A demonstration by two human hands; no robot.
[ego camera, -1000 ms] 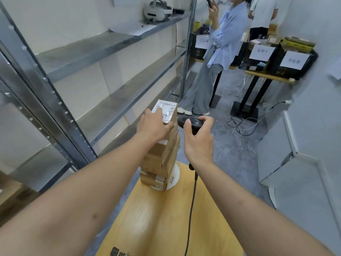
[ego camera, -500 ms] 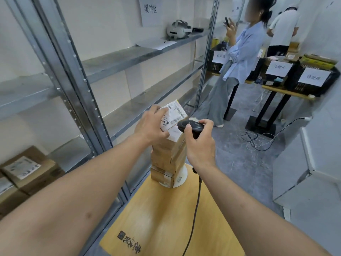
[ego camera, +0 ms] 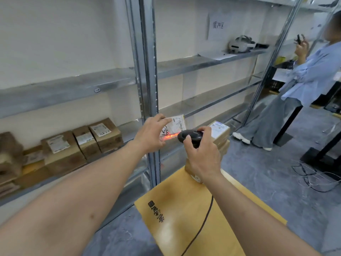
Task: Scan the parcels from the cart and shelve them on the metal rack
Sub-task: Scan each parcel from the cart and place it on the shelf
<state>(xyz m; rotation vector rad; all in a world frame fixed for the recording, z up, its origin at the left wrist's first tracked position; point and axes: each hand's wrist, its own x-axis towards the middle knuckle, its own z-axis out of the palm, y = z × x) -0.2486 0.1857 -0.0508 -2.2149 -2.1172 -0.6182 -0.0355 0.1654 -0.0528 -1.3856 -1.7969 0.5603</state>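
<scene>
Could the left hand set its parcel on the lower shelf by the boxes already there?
Probably yes: the left hand holds the parcel just before the rack upright, and bare shelf lies beside the shelved boxes.

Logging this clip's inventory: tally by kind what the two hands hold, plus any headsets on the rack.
Parcel: 1, held by the left hand
Scanner: 1, gripped by the right hand
Headset: 1
Total: 3
</scene>
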